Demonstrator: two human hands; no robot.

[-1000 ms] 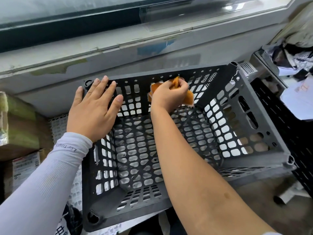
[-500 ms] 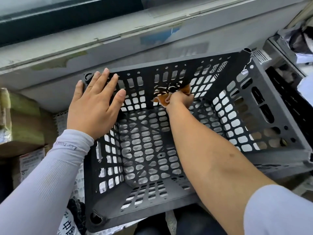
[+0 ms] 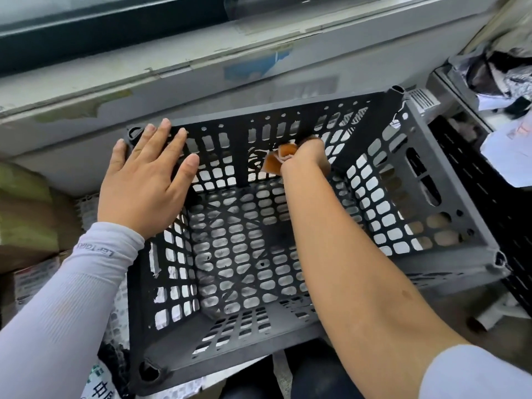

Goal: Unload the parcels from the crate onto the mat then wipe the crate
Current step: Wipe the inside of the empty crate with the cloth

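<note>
A dark perforated crate [image 3: 426, 214] fills the middle of the frame, with nothing inside it but the right arm. The left hand [image 3: 145, 180] lies flat with straight, spread fingers on the crate's upper-left corner rim. The right hand [image 3: 306, 158] reaches down inside and grasps an orange cloth [image 3: 277, 161], pressing it against the far wall near the centre. Taped cardboard parcels [image 3: 28, 214] sit at the left edge of the frame, beside the crate.
</note>
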